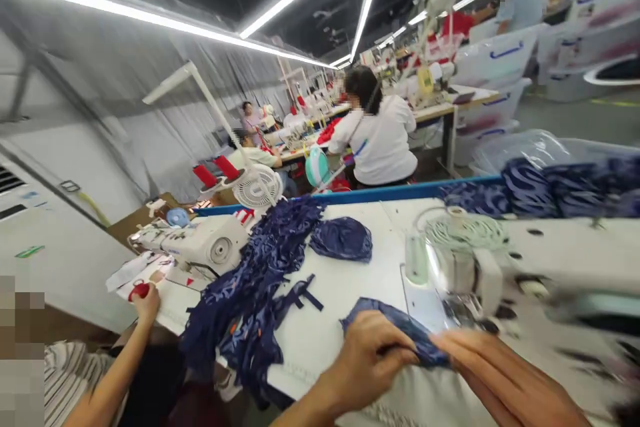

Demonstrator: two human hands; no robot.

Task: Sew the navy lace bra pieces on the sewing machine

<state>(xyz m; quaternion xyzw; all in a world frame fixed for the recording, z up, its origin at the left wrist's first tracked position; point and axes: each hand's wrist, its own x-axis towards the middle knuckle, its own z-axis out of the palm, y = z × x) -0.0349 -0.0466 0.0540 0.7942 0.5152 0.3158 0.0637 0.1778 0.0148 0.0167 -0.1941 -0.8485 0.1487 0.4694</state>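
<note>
A small piece of navy patterned fabric [395, 317] is stretched between my two hands, low over the white table in front of the sewing machine [465, 267]. My left hand [370, 353] pinches its near edge between thumb and fingers. At its right end, my right hand [500, 373] grips the cloth with fingers pressed together; motion blurs it a little. Behind the cloth lies the machine's metal plate [425, 303]. Left of my hands, a long heap of navy fabric pieces [250, 293] hangs over the table edge, and a separate navy piece [343, 239] lies flat.
A co-worker's hand [146, 303] holds red fabric [139, 291] by another sewing machine [193, 243] at left. A white fan [259, 185] stands beyond. Ahead sits a person in a white shirt [383, 140]. Navy bundles [530, 190] and clear plastic bins [493, 63] are at right.
</note>
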